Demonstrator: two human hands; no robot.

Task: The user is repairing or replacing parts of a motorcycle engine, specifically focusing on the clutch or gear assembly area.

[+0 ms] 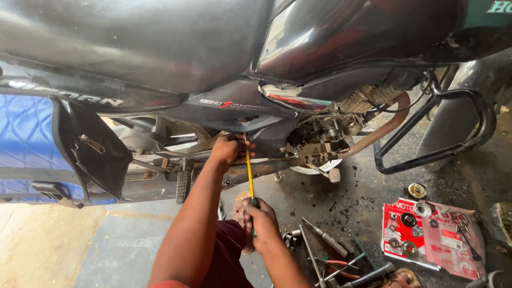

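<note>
— Above both hands, what filled the view?
— A dark motorcycle [224, 64], its engine [320, 138] just right of the left hand [230, 150].
— And the floor?
— Below the right hand [260, 224], the concrete floor [106, 245] carried a red parts package [410, 234] well off to the right, with loose tools [330, 245] nearer.
— What did the hands hold?
— The right hand was closed around the handle of a yellow screwdriver [249, 176], whose shaft rose to the left hand. The left hand was curled against the frame at the tip; what it gripped, I cannot tell.
</note>
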